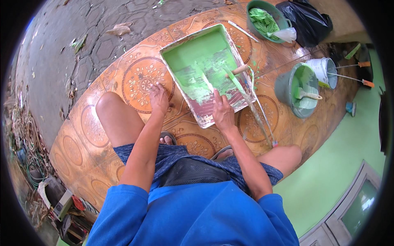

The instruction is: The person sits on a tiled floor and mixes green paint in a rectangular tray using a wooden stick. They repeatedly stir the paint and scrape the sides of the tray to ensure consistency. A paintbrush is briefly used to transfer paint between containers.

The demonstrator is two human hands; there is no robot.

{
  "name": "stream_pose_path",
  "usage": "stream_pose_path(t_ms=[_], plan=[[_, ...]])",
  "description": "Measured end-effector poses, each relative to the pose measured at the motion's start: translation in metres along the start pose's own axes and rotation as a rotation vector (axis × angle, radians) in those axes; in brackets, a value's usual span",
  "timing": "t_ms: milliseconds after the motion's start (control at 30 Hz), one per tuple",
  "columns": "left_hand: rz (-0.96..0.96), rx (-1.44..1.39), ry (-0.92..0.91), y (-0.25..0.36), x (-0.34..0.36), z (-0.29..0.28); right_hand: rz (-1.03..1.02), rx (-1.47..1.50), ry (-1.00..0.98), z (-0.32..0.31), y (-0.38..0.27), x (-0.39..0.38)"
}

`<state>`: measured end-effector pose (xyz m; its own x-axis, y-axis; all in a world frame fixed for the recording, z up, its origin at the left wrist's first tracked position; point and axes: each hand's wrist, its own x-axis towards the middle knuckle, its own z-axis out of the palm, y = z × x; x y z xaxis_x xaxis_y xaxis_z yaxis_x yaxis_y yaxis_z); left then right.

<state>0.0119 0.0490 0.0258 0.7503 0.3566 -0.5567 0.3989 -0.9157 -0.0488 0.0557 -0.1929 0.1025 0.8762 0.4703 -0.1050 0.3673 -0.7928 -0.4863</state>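
Observation:
A paint tray [193,107] with a whitish rim lies on the tiles before me, its far part filled with light green paint [199,51]. My right hand [223,111] is closed round the near end of a thin paint-smeared stick [206,81], whose far end reaches into the green paint. My left hand [159,98] hovers by the tray's left side, fingers loosely apart and holding nothing. Across the tray's right edge rests a long paint-coated pole [257,116], with a short wooden piece [238,71] at its upper end.
Right of the tray stand a grey bucket [283,91] with a paintbrush [308,95] and a white pail [321,67]. Farther back are a green basin [281,20] with green plastic and a black bag [305,24]. A green wall [328,143] bounds the right; paving [90,24] lies far left.

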Motion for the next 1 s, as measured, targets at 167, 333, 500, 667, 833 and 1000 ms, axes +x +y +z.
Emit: stream_pose_path(t_ms=[167,333,500,667,833,1000], plan=[[-0.018,-0.019,0.044,-0.008,0.006,0.020,0.180,0.509,-0.002,-0.004,0.002,-0.022],[0.045,-0.006,0.010,0.004,0.002,0.006,0.401,0.613,-0.224,0.002,0.029,-0.070],[0.008,0.037,0.011,-0.003,0.006,0.012,0.306,0.064,-0.347,-0.043,0.032,-0.076],[0.026,0.005,-0.005,-0.006,-0.001,0.004,0.448,-0.052,-0.404,-0.137,0.123,-0.076],[-0.212,-0.508,-0.172,0.015,-0.019,0.003,0.483,-0.180,-0.737,-0.178,0.194,-0.079],[-0.327,-1.347,-0.496,0.079,-0.075,0.022,0.394,-0.218,-0.760,-0.137,0.225,-0.096]])
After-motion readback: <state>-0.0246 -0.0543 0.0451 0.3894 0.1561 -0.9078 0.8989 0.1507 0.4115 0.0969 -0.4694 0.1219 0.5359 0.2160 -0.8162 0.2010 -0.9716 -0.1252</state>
